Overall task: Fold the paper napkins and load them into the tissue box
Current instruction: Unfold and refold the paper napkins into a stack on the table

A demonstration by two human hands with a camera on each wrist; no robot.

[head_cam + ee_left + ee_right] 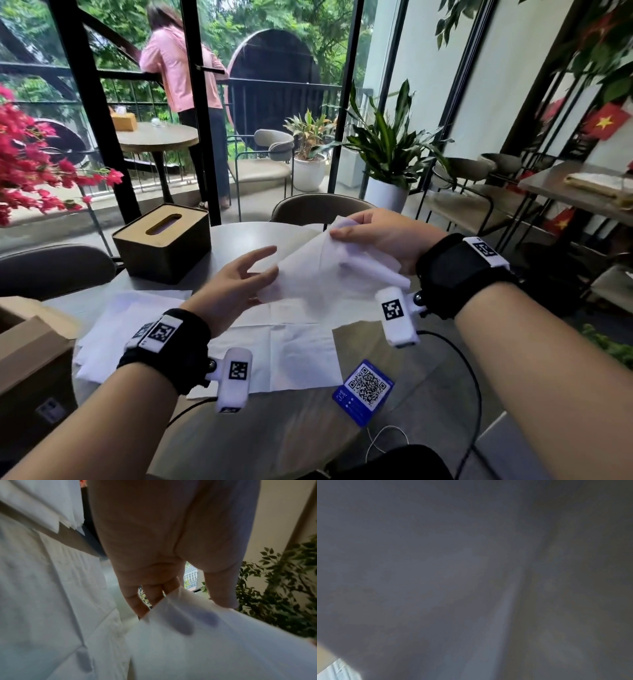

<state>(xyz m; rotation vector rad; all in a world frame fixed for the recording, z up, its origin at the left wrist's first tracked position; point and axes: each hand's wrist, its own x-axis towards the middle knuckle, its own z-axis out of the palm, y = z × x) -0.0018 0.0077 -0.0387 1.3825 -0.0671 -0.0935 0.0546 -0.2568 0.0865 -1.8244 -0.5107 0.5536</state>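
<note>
White, thin and limp, the single paper napkin (318, 270) hangs in the air above the round grey table (404, 370), stretched between both hands just right of the table's middle. The right hand (383, 236) pinches its far upper corner between thumb and curled fingers, and a rolled or bunched part of the sheet trails out under that palm toward the near right. The left hand (236, 284) meets the sheet's left edge; in the left wrist view its thumb and fingers (137, 601) close on the paper, so it appears to be gripping that edge lightly, though the outer fingers stay fairly straight. The sheet's long axis runs from the near left, at the left hand, up to the far right, at the right hand, and it slopes down toward the flat white unfolded napkins (274, 349) spread on the table beneath. The dark tissue box with a tan slotted lid (161, 240) stands at the far left of the table, well apart from the held sheet and nearer the left hand. The right wrist view is dark and blurred and shows nothing of that grip. Folding is my guess at the step in hand: the raised corner would have to travel down and left to meet the held edge.
</note>
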